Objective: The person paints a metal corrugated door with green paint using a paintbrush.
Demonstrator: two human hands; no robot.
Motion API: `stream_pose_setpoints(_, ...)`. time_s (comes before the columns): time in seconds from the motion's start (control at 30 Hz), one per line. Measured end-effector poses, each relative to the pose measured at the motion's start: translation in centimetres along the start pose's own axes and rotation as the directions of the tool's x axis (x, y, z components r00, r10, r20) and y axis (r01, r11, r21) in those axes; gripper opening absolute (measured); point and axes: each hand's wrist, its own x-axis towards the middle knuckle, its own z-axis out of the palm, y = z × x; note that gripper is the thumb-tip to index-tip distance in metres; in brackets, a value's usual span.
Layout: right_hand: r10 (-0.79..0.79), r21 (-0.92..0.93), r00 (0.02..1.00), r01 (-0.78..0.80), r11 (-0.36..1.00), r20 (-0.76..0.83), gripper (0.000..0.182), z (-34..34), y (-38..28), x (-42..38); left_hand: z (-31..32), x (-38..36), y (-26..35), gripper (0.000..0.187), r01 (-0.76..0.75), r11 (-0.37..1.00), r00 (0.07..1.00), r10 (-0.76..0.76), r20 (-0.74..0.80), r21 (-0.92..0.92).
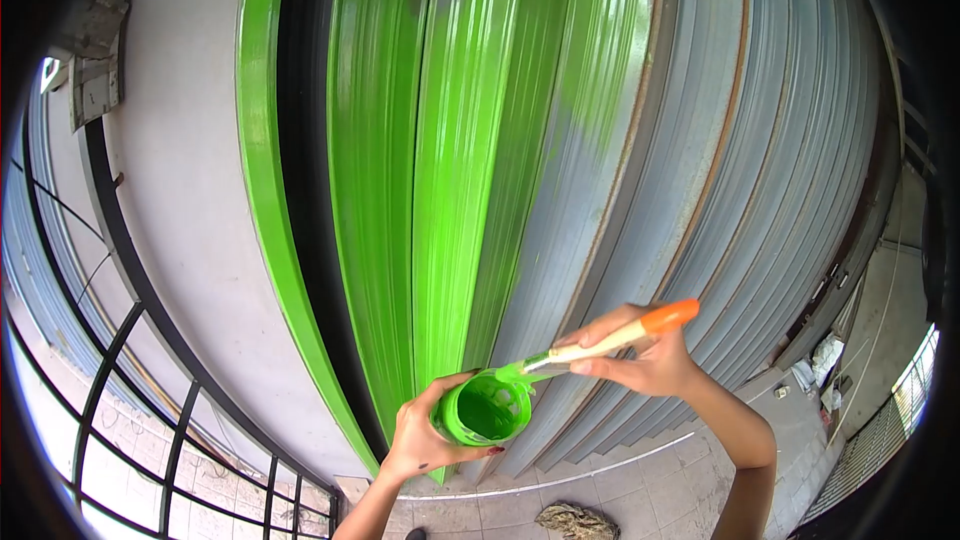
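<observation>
My left hand is wrapped round a green paint cup, its open top facing me with green paint inside. My right hand grips a paintbrush by its pale handle, which ends in orange. The brush's green-coated bristles are at the cup's right rim and seem to touch it. Behind both hands rises a folded metal shutter. Its left panels are coated in wet-looking green paint, while the panels on the right are bare grey with rusty edges.
Left of the shutter stand a white wall and a black metal grille. A crumpled brownish object lies on the tiled floor below my hands. Whitish debris sits at the right by the shutter's base.
</observation>
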Motion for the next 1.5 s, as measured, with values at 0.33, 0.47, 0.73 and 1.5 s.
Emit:
stream_pose_setpoints(0.33,-0.184,-0.224,0.977,0.204,0.953,0.109,0.021,1.1,-1.1,-5.4,0.8,1.3,2.3,0.077,-0.281,0.897,0.958,0.284,0.045,0.342)
stream_pose_setpoints(0.47,-0.306,-0.238,0.95,0.283,0.929,-0.068,0.024,0.7,-1.2,-6.4,1.5,1.3,3.2,0.076,-0.258,0.894,0.965,0.256,0.055,0.367)
stream_pose_setpoints(0.73,-0.17,-0.121,0.985,0.172,0.978,0.03,0.023,0.3,-0.7,-8.5,3.3,1.3,4.5,0.078,-0.259,0.888,0.963,0.206,0.175,0.381)
stream_pose_setpoints(1.5,-0.001,-0.058,0.999,0.003,0.998,0.035,0.017,1.5,0.9,-10.6,4.8,1.6,5.9,0.082,-0.269,0.873,0.935,0.136,0.327,0.406)
